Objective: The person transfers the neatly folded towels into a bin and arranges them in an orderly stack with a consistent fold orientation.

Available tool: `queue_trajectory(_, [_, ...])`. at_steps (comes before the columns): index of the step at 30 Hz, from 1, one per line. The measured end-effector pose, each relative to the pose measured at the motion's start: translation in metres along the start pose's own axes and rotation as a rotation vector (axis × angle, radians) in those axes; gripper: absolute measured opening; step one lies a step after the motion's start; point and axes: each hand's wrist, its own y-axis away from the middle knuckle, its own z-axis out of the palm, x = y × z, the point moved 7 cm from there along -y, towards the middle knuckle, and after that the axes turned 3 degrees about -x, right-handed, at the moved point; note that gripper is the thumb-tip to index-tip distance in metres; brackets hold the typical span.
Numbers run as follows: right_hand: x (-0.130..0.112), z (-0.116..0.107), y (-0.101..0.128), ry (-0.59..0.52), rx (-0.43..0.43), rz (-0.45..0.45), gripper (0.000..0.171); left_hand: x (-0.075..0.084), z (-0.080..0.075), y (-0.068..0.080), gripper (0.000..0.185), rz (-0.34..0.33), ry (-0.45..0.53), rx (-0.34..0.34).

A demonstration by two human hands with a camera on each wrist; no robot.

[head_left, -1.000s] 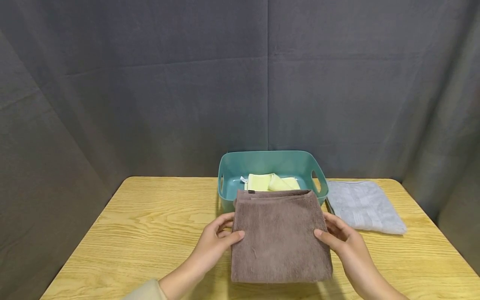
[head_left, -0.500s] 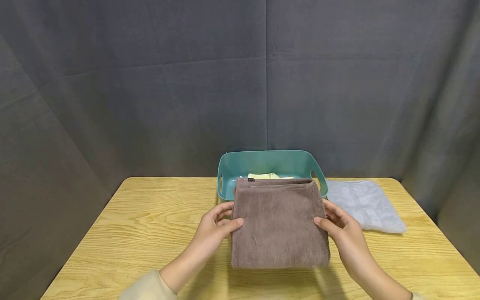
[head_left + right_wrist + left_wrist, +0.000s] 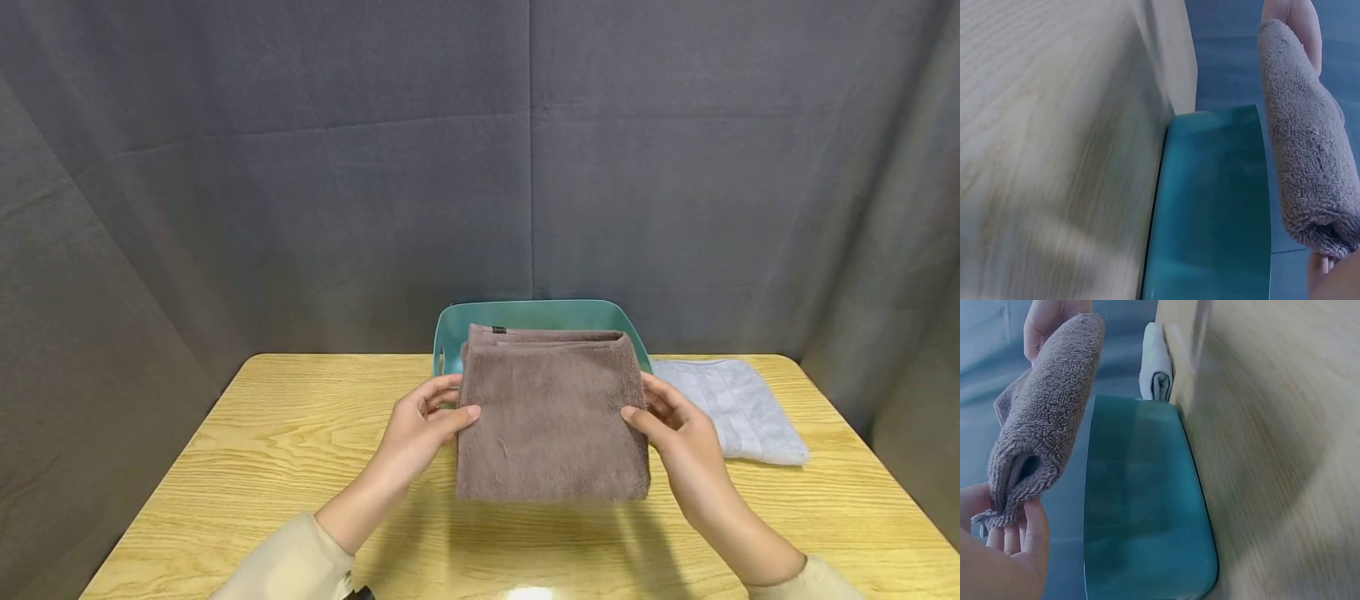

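Folded brown towel point(image 3: 551, 412) pinched at its left edge by left hand point(image 3: 420, 429) and at its right edge by right hand point(image 3: 678, 433), raised above teal bin point(image 3: 450, 333); judged soft, light, limp, best supported at both side edges.

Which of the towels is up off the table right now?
The brown towel, folded, gripped at its side edges by the left hand and right hand, above the teal bin. The grey towel lies flat on the table.

No legible text on anything.
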Motion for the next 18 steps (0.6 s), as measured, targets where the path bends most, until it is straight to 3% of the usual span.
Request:
queue_trajectory(8, [-0.003,0.002,-0.009,-0.002,0.017,-0.017,0.051,0.002,-0.004,-0.009,0.048,0.012,-0.019,0.033])
queue_trajectory(18, [-0.011,0.005,-0.023,-0.057,0.105,-0.045,0.047,0.009,-0.006,-0.022,0.049,0.037,-0.017,0.046])
